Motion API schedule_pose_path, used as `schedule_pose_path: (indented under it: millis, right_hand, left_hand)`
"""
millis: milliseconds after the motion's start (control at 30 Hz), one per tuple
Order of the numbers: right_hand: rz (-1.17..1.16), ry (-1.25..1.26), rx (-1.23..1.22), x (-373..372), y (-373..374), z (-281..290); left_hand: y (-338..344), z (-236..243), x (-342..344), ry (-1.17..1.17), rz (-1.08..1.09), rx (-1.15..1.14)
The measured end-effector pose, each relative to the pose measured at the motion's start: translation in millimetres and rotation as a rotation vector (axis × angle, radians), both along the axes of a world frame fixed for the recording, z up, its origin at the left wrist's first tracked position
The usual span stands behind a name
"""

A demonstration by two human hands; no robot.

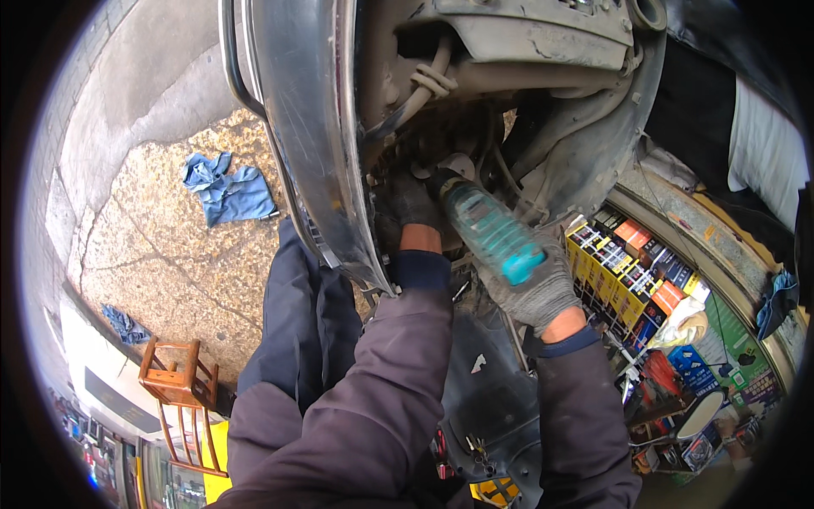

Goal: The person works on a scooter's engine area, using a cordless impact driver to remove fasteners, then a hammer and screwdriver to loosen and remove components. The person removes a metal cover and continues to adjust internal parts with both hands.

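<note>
The power tool (496, 233) lies just off the middle, toward 2 to 3 o'clock, its nose aimed between 10 and 11 o'clock into the vehicle (534, 38). The right hand (536, 290) is wrapped closed around its rear; the left hand (414, 208) is at the nose's 8 o'clock side — how far open, or holding what, I cannot tell. Good work here likely means keeping the nose square, squeezing gently, and keeping gloved fingertips off anything that spins.
</note>
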State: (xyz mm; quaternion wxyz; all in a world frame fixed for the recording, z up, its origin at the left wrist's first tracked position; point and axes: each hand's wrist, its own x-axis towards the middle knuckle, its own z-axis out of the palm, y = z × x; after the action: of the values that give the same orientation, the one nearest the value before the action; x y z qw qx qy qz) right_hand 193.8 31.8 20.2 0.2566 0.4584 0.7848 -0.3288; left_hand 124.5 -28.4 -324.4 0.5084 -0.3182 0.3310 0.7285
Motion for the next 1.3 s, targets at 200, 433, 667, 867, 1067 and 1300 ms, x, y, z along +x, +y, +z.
schedule_pose_path:
  millis: [200, 433, 667, 867, 1067, 1300]
  right_hand:
    - [-1.566, 0.321, -0.63, -5, -7, -10]
    - [-1.532, 0.499, -0.493, -20, 3, 6]
    - [-1.536, 0.386, -0.657, -39, 11, 10]
    - [-1.989, 0.527, -0.743, -41, 17, 14]
    - [-2.207, 0.297, -0.499, -65, 26, 22]
    - [-1.897, 0.331, -0.583, -51, 24, 21]
  left_hand:
    - [-15, -53, 43, 0.788, -0.524, -0.327]
    - [-15, -50, 19, -0.1, 0.049, 0.106]
    - [-25, -76, 40, 0.294, -0.339, -0.223]
    - [-29, -88, 42, -0.089, -0.028, -0.046]
    - [-19, -79, 79, 0.886, -0.395, -0.43]
    - [-25, -85, 46, 0.356, -0.226, -0.107]
